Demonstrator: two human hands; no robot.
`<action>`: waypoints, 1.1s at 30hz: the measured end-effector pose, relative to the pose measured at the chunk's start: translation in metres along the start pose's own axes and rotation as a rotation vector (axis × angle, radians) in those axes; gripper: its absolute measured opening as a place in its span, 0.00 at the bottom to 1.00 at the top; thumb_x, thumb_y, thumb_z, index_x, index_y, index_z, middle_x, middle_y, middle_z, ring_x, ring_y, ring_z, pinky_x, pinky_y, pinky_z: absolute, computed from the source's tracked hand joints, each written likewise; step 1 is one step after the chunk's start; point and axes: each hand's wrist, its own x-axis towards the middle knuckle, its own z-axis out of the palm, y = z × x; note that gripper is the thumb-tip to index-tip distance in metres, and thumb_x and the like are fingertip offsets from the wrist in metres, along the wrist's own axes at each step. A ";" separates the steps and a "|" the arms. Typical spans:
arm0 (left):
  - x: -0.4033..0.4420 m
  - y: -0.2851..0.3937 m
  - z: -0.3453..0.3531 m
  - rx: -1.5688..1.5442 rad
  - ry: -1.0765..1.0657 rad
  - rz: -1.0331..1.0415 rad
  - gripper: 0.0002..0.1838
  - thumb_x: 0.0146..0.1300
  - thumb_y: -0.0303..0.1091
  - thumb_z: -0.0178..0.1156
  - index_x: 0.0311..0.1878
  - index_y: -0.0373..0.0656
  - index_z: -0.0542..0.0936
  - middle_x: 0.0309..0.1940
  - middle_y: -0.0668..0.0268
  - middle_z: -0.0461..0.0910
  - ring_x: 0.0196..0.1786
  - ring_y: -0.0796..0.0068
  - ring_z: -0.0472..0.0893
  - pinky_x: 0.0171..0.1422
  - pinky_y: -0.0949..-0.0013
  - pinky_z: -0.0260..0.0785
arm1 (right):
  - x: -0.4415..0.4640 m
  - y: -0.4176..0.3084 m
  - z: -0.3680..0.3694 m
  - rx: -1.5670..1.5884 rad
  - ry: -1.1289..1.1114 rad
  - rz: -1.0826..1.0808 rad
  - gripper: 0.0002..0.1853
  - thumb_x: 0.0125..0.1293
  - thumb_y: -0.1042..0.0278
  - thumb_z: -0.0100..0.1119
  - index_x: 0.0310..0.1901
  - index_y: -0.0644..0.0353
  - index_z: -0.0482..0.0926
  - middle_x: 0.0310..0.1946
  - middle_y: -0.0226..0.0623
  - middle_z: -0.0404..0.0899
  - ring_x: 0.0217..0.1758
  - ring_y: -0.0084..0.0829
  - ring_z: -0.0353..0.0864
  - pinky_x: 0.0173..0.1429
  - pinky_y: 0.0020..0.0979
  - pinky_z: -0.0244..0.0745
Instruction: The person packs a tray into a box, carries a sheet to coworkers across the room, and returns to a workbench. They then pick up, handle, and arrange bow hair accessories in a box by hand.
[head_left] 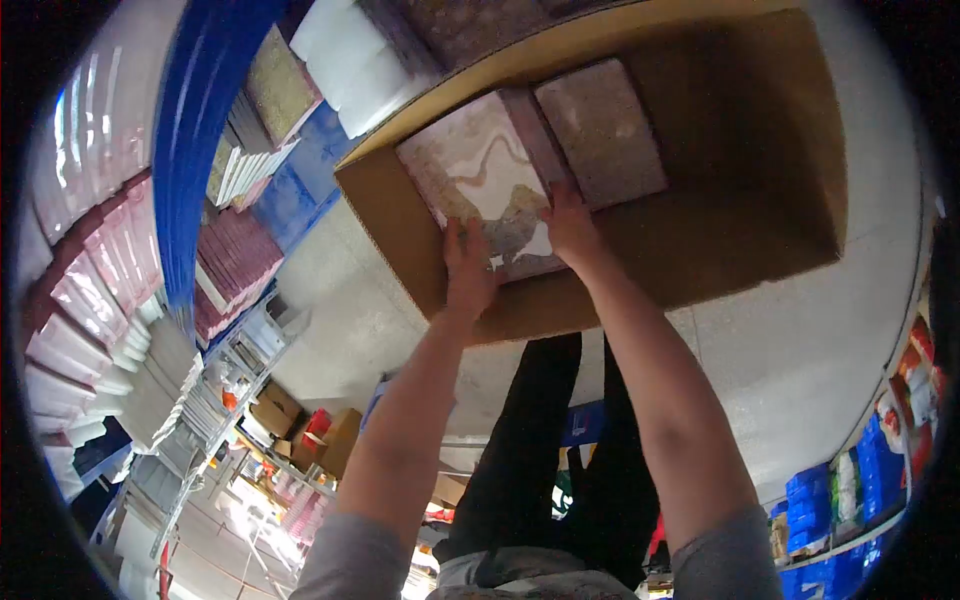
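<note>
A large open cardboard box holds two stacks of flat, square, pinkish packs. The left stack stands higher and has a pale top with a wavy line and a grey-brown patch. Beside it lies a lower, mottled pack. My left hand rests on the near left edge of the taller stack, fingers apart. My right hand is at its near right corner, fingers bent around the edge. Both hands seem to hold the stack between them; its underside is hidden.
Left of the box are a blue curved edge, stacks of pink packs and white wrapped packs. Metal racks with cartons stand lower left. Blue bins line a shelf at lower right. Pale floor surrounds the box.
</note>
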 end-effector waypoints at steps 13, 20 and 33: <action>-0.083 0.042 -0.054 -0.249 0.020 -0.152 0.18 0.55 0.30 0.54 0.51 0.43 0.73 0.39 0.55 0.78 0.47 0.58 0.76 0.49 0.59 0.68 | -0.212 -0.002 -0.132 0.244 0.248 -0.067 0.12 0.55 0.66 0.61 0.36 0.62 0.71 0.34 0.42 0.74 0.36 0.40 0.74 0.40 0.36 0.70; -0.263 0.075 -0.059 -0.810 -0.007 -0.222 0.27 0.51 0.26 0.62 0.58 0.42 0.70 0.52 0.59 0.73 0.55 0.64 0.72 0.58 0.67 0.66 | -0.391 0.160 -0.161 0.217 0.095 0.483 0.11 0.54 0.62 0.61 0.28 0.63 0.77 0.23 0.42 0.78 0.24 0.35 0.78 0.30 0.35 0.72; -0.482 0.069 0.072 -1.370 0.632 -1.100 0.19 0.54 0.36 0.56 0.50 0.47 0.77 0.44 0.60 0.79 0.48 0.64 0.78 0.54 0.65 0.68 | -0.237 0.086 -0.309 -0.887 -0.617 -0.543 0.12 0.58 0.64 0.49 0.37 0.61 0.77 0.24 0.35 0.81 0.23 0.35 0.78 0.26 0.34 0.70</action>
